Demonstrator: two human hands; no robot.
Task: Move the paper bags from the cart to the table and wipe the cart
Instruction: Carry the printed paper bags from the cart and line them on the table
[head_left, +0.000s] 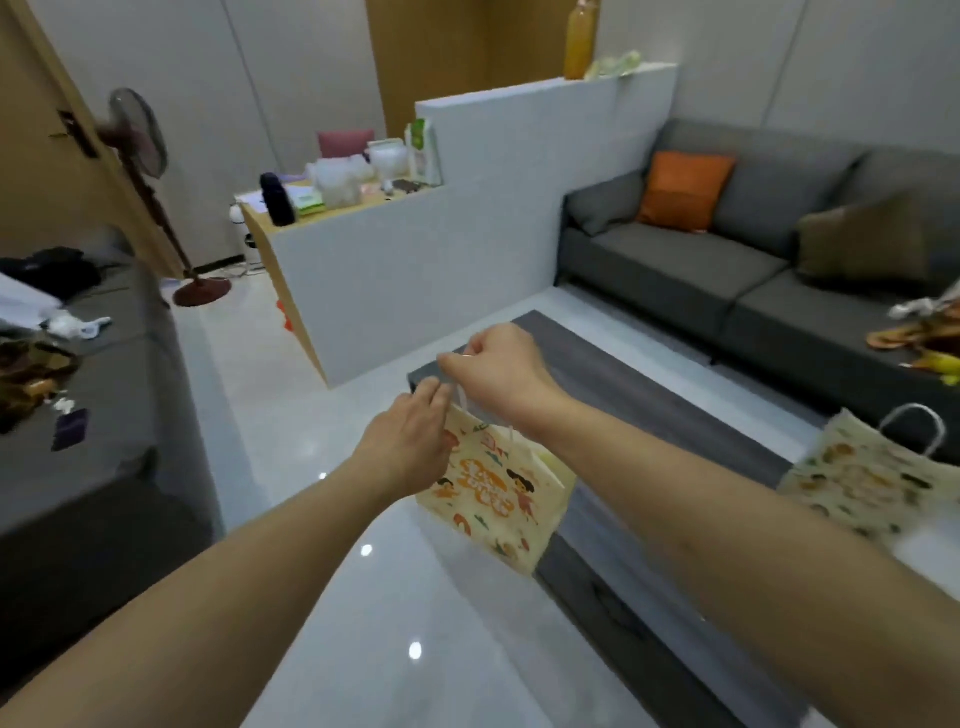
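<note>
We hold a printed paper bag (493, 493) in the air over the near end of the dark table (649, 395). Our right hand (498, 364) is curled tight around its white cord handle, lifting it. Our left hand (410, 441) pinches the bag's top edge, fingers bent. A second bag (872, 483) lies flat on the table to the right, handle up, well apart from the first.
</note>
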